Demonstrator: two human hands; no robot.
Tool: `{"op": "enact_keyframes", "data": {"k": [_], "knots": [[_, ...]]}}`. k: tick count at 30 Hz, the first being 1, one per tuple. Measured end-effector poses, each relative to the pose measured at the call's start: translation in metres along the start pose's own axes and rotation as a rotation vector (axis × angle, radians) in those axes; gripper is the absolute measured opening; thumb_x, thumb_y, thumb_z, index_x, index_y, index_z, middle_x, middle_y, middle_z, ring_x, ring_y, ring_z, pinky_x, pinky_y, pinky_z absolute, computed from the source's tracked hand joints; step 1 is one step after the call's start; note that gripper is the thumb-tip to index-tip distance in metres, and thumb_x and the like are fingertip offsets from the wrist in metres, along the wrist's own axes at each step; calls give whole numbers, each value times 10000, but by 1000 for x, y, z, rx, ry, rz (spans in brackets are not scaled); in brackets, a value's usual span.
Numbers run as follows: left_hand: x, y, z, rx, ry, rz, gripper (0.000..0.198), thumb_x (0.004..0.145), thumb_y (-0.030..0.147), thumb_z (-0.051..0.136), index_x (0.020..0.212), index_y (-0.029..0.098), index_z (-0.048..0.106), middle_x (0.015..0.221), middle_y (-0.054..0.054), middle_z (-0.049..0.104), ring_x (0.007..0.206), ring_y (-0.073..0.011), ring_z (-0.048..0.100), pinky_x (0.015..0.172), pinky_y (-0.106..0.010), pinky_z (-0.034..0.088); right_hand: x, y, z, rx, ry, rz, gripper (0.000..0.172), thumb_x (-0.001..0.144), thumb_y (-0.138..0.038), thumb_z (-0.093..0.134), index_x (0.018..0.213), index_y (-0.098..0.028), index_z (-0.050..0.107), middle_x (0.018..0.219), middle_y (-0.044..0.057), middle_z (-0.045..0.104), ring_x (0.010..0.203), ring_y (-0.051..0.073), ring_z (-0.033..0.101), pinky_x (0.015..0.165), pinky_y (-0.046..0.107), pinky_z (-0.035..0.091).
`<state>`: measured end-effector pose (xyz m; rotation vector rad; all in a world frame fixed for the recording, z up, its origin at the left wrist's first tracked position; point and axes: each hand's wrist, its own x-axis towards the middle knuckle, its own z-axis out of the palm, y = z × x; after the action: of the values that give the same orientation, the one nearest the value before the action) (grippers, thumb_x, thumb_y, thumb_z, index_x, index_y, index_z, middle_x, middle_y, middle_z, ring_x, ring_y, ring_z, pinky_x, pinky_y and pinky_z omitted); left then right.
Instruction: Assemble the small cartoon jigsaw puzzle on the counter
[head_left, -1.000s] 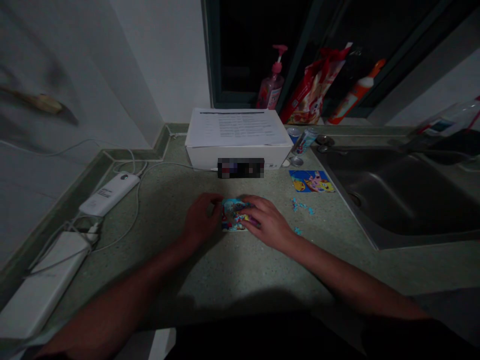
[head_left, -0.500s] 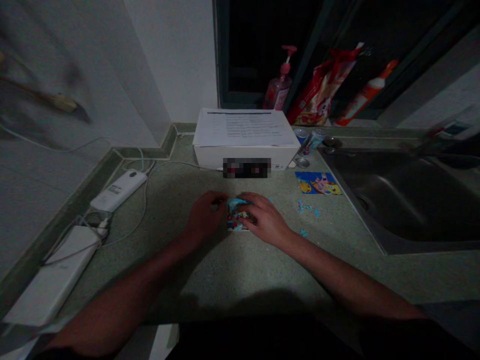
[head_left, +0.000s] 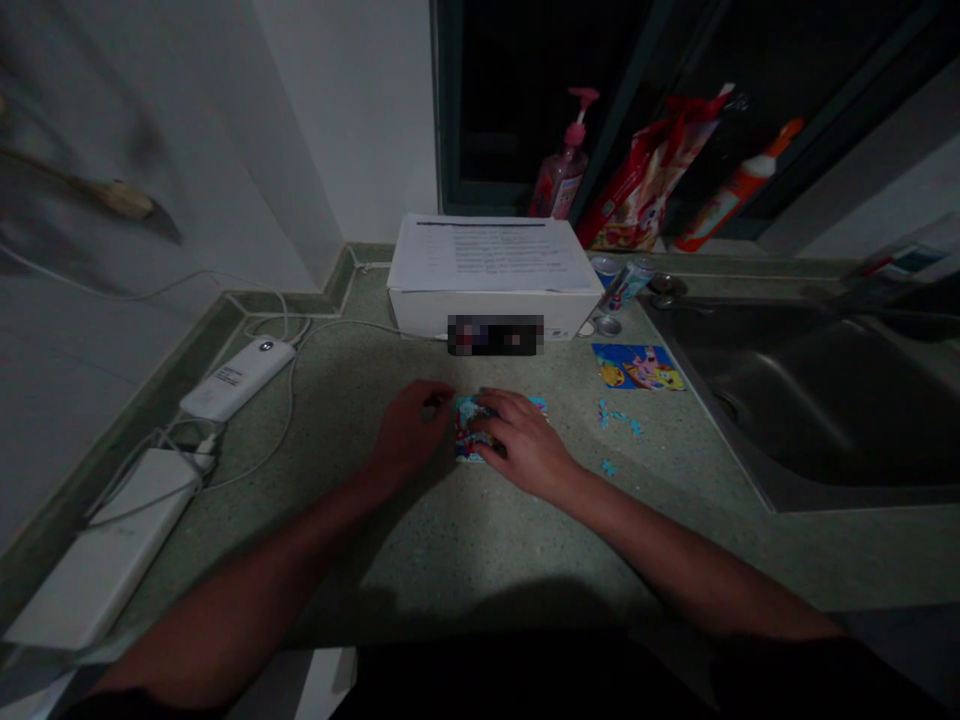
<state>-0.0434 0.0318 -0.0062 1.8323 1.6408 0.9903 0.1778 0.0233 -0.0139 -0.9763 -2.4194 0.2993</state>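
Note:
A small, brightly coloured jigsaw puzzle (head_left: 469, 412) lies flat on the counter between my hands, its middle hidden by my right hand. My left hand (head_left: 415, 425) rests against its left edge, fingers curled towards the thumb with a dark gap inside; whether a piece is pinched there I cannot make out. Over the puzzle's right half, my right hand (head_left: 529, 440) is palm down, its fingers spread and touching the picture. To the right lie several loose blue jigsaw pieces (head_left: 619, 416), with one more piece (head_left: 608, 467) nearer me.
Behind the puzzle stands a white box (head_left: 427, 310) with printed paper on top. A cartoon picture card (head_left: 639, 368) lies beside the metal sink (head_left: 757, 490). White power banks (head_left: 238, 378) and cables are at left. A pump bottle (head_left: 559, 180) stands at the window.
My right hand's fingers have shifted slightly across the puzzle, and more of its upper right corner shows. My left hand has stayed almost still. The view has moved a little.

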Motion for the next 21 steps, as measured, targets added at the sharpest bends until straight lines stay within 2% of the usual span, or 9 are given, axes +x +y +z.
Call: {"op": "enact_keyframes", "data": {"k": [6, 21], "knots": [[-1, 0, 1, -13, 2, 14, 190, 901, 88, 629, 1012, 200, 734, 1015, -50, 784, 931, -207, 733, 907, -366, 579, 1, -2, -1, -30, -26, -8, 215, 921, -255, 807, 1120, -181, 770, 1364, 170, 680, 1383, 379, 581, 1159, 595, 499], [-2, -2, 2, -7, 10, 34, 217, 887, 85, 630, 1021, 222, 732, 1019, -44, 782, 934, -206, 736, 909, -371, 587, 2, -3, -2, -48, -41, 1, 238, 921, -258, 804, 1142, -180, 763, 1356, 163, 681, 1380, 369, 582, 1163, 591, 498]]}}
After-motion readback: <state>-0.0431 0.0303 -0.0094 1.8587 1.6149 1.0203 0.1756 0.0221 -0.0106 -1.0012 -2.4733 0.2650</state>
